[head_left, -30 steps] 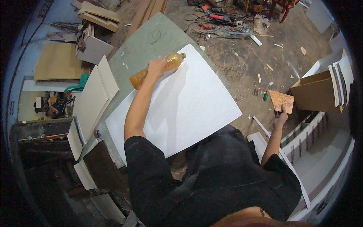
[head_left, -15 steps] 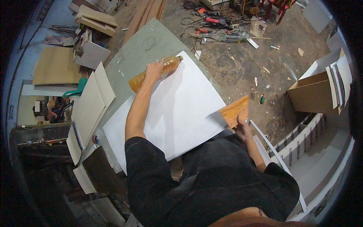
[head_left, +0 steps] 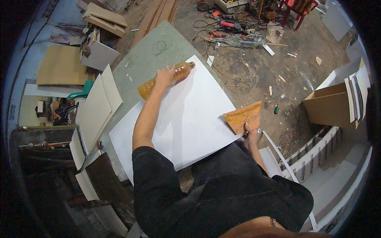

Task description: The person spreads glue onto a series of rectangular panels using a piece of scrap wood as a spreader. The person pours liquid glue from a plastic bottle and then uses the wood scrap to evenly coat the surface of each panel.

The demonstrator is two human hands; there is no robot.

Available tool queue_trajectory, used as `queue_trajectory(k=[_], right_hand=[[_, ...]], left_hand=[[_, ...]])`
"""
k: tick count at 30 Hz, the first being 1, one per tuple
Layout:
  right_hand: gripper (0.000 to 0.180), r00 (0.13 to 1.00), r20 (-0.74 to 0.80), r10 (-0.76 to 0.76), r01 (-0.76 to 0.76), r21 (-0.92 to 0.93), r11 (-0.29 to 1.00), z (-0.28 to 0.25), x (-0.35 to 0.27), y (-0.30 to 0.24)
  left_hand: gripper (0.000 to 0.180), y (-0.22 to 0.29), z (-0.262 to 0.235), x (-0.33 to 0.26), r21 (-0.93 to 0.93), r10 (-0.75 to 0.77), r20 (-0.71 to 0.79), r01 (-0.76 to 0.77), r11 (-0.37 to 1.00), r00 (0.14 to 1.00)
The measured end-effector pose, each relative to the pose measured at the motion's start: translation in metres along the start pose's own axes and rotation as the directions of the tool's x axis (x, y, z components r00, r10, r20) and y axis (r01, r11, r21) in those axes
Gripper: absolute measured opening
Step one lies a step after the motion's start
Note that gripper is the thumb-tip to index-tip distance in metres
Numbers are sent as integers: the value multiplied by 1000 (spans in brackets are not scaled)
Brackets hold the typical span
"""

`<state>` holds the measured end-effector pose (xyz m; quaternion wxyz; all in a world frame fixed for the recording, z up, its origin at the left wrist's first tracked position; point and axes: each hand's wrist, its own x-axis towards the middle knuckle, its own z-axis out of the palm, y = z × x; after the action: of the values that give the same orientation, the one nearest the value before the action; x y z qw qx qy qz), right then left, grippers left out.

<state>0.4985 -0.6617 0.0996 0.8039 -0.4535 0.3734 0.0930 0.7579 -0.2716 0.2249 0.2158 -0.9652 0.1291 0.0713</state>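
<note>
My left hand (head_left: 164, 77) is closed round a plastic bottle (head_left: 182, 71) of amber-brown, glue-like stuff. The bottle is on its side, its narrow end toward the far corner of a white panel (head_left: 186, 119). That panel rests on a grey-green tabletop (head_left: 154, 49) in front of me. At the panel's near right corner, my right hand (head_left: 251, 137) grips a flat, orange wood-grain spreader (head_left: 245, 116), roughly trapezoid. Its wide edge is raised over the panel's side, with yellowish smears along it. Whether the spreader touches the panel I cannot tell.
Pale boards (head_left: 99, 103) lean at the table's left. Power tools and cables (head_left: 230, 33) lie on the floor beyond, near a red chair (head_left: 297, 10). A brown box-like cabinet (head_left: 327, 102) stands at the right, above a long white frame (head_left: 309, 158). Scraps litter the floor.
My right hand has turned the spreader slightly, so its smeared face and wide edge show more. The left hand still holds the bottle in nearly the same place.
</note>
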Motion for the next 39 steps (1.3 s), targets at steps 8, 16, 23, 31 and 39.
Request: queue_trajectory(k=[8,16,23,31,39], right_hand=[[41,992,58,115,-119,66,991,-31,21,-12],[47,985,148,85,-97,72,993,-61,33,-21],[44,981,190,31,-79,250,965,-67,41,-20],[43,962,266,-67,-38,373,927,-39,53,-51],[36,951,108,-288,209,461,862,-72,104,-82]], left_hand=[[70,3,6,14,-107,-11,-19,9,994,1000],[69,0,14,14,-111,6,-78,-14,994,997],[78,4,-6,15,-48,16,-72,-19,999,997],[93,4,-29,16,-3,31,-93,-31,1000,995],[89,12,-22,14,34,58,-99,-55,998,993]])
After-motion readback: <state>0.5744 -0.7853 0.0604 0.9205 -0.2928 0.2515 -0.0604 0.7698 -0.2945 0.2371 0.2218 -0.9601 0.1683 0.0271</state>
